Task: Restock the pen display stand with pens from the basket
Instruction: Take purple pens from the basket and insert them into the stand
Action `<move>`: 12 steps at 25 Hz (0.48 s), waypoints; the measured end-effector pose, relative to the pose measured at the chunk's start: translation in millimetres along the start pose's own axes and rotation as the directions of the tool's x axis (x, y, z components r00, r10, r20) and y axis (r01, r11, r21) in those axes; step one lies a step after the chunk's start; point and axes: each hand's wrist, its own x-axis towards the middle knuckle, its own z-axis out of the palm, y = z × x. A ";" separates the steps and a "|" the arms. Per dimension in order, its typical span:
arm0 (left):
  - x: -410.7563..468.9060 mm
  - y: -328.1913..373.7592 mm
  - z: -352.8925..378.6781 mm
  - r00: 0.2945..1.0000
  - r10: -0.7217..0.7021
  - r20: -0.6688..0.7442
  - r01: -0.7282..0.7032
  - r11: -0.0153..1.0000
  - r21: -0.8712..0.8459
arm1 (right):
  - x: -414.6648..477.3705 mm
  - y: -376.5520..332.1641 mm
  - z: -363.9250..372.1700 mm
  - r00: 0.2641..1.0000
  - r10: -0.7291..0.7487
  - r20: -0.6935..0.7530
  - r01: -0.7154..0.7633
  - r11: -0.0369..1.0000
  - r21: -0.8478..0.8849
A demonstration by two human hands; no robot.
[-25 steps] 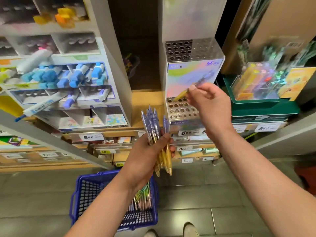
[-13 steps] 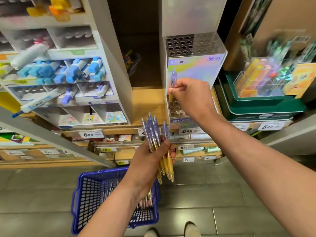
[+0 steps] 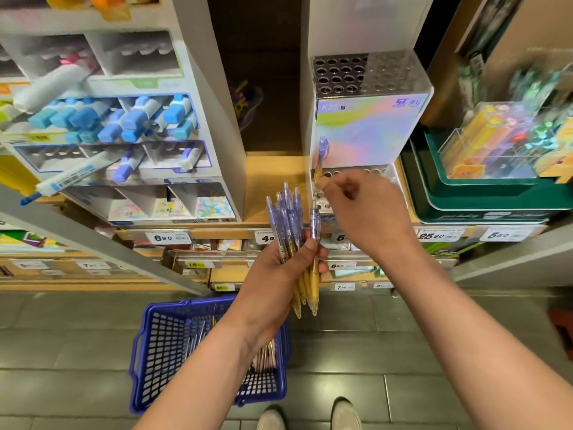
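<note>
Left hand (image 3: 277,276) grips a fan of pens (image 3: 290,223), purple tops over yellow barrels; right hand (image 3: 362,212) blurred, grip unclear.

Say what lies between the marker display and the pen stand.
Head view: a dark gap over bare wooden shelf, from marker display to pen display stand; deep inside, a dim clear holder of coloured items.

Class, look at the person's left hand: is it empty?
No, the left hand grips a bundle of purple-and-yellow plastic pens.
</note>
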 end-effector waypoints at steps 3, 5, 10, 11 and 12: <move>6.7 0.9 0.2 1.000 0.020 -0.015 -0.018 0.997 0.080 | -30.0 0.5 -5.8 0.929 0.117 0.350 -0.207 0.951 0.229; 10.1 -0.2 2.8 0.999 0.021 -0.026 -0.018 0.993 0.115 | -34.2 3.7 -6.6 0.910 0.117 0.397 -0.246 0.925 0.289; 14.3 -3.2 7.8 0.997 0.002 -0.074 0.005 0.996 0.092 | -5.0 4.5 -28.5 0.994 0.076 0.084 -0.105 0.902 0.419; 13.8 -3.2 7.5 0.998 -0.006 -0.060 0.011 0.997 0.082 | 7.3 4.2 -37.3 0.998 0.045 -0.052 -0.020 0.913 0.407; 12.7 -2.6 7.0 0.999 -0.013 -0.043 0.017 0.997 0.078 | 19.5 3.1 -45.8 0.982 0.015 -0.187 0.056 0.928 0.367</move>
